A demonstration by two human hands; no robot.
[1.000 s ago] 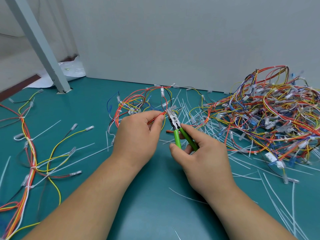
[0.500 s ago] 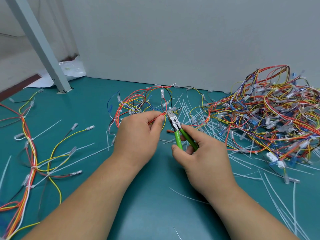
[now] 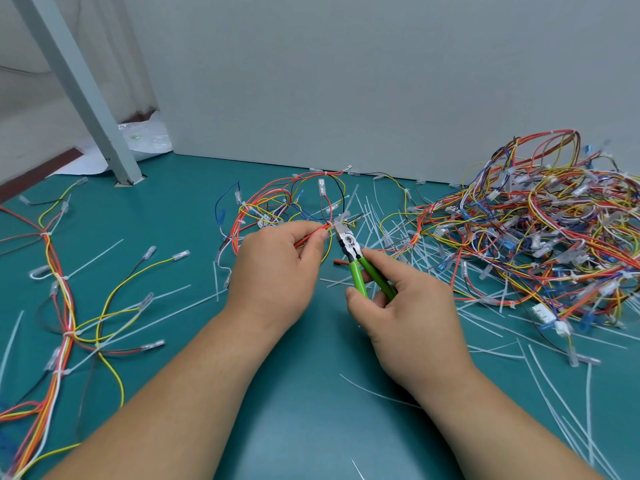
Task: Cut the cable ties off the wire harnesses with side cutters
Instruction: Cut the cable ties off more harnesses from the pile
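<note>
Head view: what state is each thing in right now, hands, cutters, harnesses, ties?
Left hand: pinches red wires of the middle harness.
Right hand: grips the green handles of the side cutters.
Side cutters: nose at the pinched wires; jaw gap unclear.
Middle harness: partly lifted, white ties on it.
Left harness: flat on the mat, tied.
Right pile: tangled heap, tied.
Cut ties: loose, scattered on the mat.
</note>
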